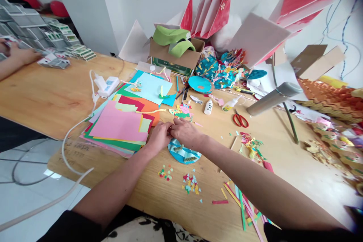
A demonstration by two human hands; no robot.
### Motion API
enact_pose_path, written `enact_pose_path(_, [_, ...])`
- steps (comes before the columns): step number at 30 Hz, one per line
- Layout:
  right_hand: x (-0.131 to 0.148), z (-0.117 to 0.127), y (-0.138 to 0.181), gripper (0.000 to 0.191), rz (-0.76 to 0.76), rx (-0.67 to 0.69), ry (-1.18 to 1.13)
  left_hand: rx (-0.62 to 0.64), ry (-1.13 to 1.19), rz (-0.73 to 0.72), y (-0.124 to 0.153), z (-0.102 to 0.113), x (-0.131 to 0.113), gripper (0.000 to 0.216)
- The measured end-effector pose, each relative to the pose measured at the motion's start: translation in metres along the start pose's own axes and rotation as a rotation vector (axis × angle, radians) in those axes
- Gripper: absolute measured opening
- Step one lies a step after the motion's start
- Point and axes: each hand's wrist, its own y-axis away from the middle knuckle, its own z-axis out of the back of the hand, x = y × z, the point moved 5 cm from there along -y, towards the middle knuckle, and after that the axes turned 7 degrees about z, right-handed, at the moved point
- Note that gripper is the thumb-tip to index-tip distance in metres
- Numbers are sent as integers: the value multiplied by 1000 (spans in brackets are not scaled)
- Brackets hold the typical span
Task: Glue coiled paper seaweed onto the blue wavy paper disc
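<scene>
Both L hand (159,135) & R hand (185,132) nr blue disc (183,153), fingertips bunched tog., grip contents unclear.

A pale wooden worktop (176,204) is carrying a spread of paper craft, with dark handwriting showing near its left corner. A stack of coloured paper (117,121) is lying on the left, a pink sheet covering much of its top. A striped blue disc (184,155) is resting near the middle. In front of it, paper dots (166,173) and small paper triangles (191,183) are lying in two loose heaps, while long paper strips (241,204) are sprawling to the right. Farther back, red-handled scissors (241,120) are lying near a white bottle (208,107), a grey cylinder (273,99) is standing to their right, and a cardboard box (161,51) is sitting towards the wall.
</scene>
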Motion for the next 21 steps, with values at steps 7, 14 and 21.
enact_pose_path(7, [1,2,1,18,9,5,13,10,36,2,-3,1,0,24])
enact_pose_path(14, [0,-1,0,19,11,-3,13,18,69,7,-5,0,2,29])
enact_pose_path(21, [1,3,1,19,11,3,14,17,70,-10,-8,-3,2,24])
